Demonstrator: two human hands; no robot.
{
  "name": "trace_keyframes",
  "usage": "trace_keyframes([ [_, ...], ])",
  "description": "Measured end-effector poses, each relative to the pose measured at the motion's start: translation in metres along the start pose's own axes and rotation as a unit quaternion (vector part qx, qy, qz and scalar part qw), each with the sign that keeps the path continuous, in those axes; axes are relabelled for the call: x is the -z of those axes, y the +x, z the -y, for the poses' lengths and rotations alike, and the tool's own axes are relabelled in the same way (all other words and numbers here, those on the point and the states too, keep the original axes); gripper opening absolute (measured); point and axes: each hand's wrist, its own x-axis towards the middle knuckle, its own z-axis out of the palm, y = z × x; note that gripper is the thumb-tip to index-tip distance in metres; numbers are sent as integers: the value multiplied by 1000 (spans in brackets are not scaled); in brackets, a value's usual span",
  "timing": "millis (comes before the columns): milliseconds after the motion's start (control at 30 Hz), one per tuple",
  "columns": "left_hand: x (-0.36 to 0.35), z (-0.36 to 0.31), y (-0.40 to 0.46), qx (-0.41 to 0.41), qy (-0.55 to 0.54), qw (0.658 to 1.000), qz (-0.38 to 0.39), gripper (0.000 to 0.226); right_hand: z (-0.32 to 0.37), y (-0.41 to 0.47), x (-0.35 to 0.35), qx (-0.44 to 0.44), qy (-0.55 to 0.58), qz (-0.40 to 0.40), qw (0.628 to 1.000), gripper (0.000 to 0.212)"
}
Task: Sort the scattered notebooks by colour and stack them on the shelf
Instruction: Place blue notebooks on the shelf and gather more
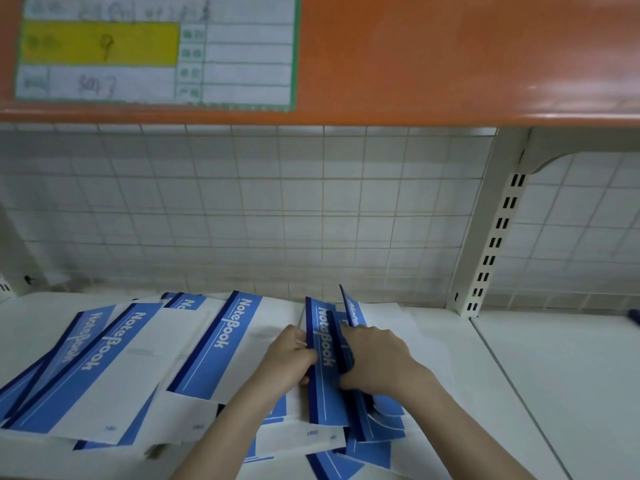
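Note:
Several blue-and-white notebooks marked "NoteBook" lie scattered and overlapping on a white shelf [519, 393]. One large notebook [114, 368] lies at the left, another [228, 344] in the middle. My left hand [291, 358] grips the left edge of a raised blue notebook [323, 368] that stands tilted on its side. My right hand [377, 358] grips that notebook and the ones behind it from the right. A further notebook [351, 306] sticks up behind my right hand. Lower notebooks are partly hidden under my forearms.
A white wire grid [277, 209] backs the shelf. An orange shelf front [450, 64] with a paper label [156, 50] hangs overhead. A slotted white upright [495, 237] divides this bay from the one at the right.

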Motion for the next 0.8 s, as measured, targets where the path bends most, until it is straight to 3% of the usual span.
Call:
trace_keyframes([
  [133,1,-1,0,6,-1,1000,3,17,5,0,7,17,42,-3,999,30],
  [200,1,-2,0,7,-9,1000,0,18,7,-2,17,28,89,-15,996,25],
  [333,1,1,8,27,-21,999,-23,6,18,-4,28,50,195,-37,979,41],
  [467,1,-2,9,31,-99,994,-25,47,42,-2,10,49,187,-36,981,64],
  [567,4,0,6,16,-93,996,5,50,48,0,3,41,147,-45,987,66],
  [633,5,-1,7,20,-61,998,7,45,41,2,8,37,179,-11,983,63],
  [700,4,-3,6,12,-30,999,6,25,29,5,13,28,220,31,975,53],
  [767,2,-5,1,-6,-19,1000,4,3,11,7,13,16,287,31,957,40],
  [800,0,-4,-2,-20,-19,1000,-1,4,3,6,11,6,325,12,946,39],
])
